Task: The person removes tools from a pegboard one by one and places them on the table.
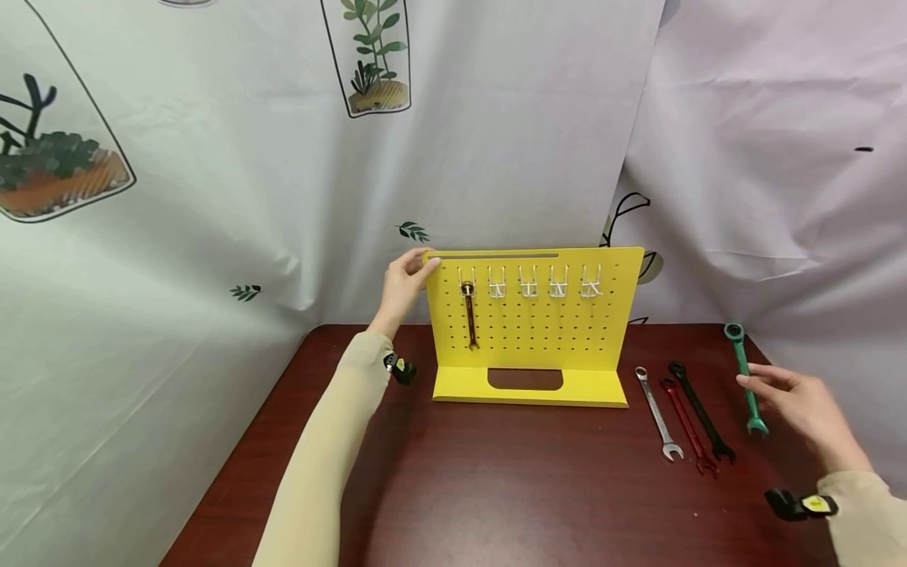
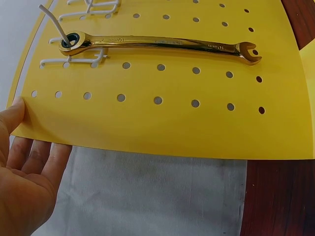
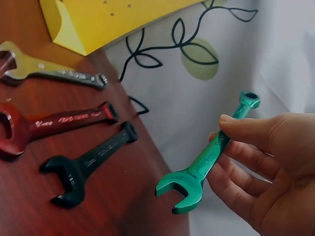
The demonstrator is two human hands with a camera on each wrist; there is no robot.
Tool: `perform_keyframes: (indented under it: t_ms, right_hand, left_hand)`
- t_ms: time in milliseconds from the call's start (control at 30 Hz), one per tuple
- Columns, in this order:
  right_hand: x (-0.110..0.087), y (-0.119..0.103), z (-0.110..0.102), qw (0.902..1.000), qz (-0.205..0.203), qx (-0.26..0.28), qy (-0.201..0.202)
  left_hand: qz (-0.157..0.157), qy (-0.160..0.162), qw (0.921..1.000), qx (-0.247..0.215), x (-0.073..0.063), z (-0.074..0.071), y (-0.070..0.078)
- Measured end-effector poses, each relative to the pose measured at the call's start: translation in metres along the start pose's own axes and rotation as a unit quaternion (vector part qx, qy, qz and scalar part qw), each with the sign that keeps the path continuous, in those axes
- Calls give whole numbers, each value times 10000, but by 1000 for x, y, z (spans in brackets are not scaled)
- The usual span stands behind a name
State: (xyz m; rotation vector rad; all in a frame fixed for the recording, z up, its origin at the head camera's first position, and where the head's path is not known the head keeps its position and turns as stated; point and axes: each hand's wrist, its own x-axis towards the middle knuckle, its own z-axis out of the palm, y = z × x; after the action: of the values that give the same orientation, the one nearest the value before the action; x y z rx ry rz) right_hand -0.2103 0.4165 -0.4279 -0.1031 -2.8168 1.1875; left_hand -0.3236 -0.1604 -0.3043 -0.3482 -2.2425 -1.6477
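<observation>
My right hand [image 1: 804, 405] pinches a green combination wrench [image 1: 744, 378] by its shaft, ring end up, above the right side of the table. In the right wrist view its open jaw end points down and left. With thumb in front and fingers behind, my left hand [image 1: 407, 285] grips the top left corner of a yellow pegboard [image 1: 531, 331]. A gold wrench [image 2: 162, 43] hangs by its ring from the leftmost white hook. Several other white hooks [image 1: 528, 283] to its right hold nothing. Silver [image 1: 659, 413], red [image 1: 689, 425] and black [image 1: 701, 409] wrenches lie right of the board.
The board stands on its own yellow base [image 1: 460, 383] near the back of the dark red table [image 1: 510, 480]. A white printed curtain [image 1: 496, 157] hangs right behind the table. The tabletop's right back edge lies close to the green wrench.
</observation>
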Motion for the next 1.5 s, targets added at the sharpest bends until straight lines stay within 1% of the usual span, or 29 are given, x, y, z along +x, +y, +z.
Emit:
perform_keyframes:
  t_ms: [100,267,367,467,600,733,900,1133,1367,1500]
  right_hand:
    - [-1,5,3,10000,-40,8,-48]
    - [0,12,7,9999,12,-54,-156]
    - [1,15,8,9996,83,-72,-278]
    - [2,18,8,9988,132,-116,-450]
    - [2,22,10,9977,141,-156,-644]
    - [2,24,12,9969,108,-191,-753]
    - [3,27,13,9957,-26,-441,-811]
    - [4,29,15,9941,-10,-550,-940]
    - [4,33,19,9905,106,-687,-1186]
    - [2,34,21,9892,150,-609,-1327]
  left_hand:
    - [-36,10,10000,-43,5,1,-7]
    - [-201,104,9997,-64,17,1,-30]
    - [-227,139,9996,-65,20,1,-37]
    - [-229,129,9996,-75,19,2,-34]
    - [-154,78,9998,-73,10,1,-16]
    - [-52,47,10000,-12,2,1,-4]
    - [-38,36,10000,-19,0,1,0]
    - [61,118,9999,-92,20,1,-41]
    - [28,111,9999,-119,20,2,-38]
    - [6,69,9998,-172,20,3,-37]
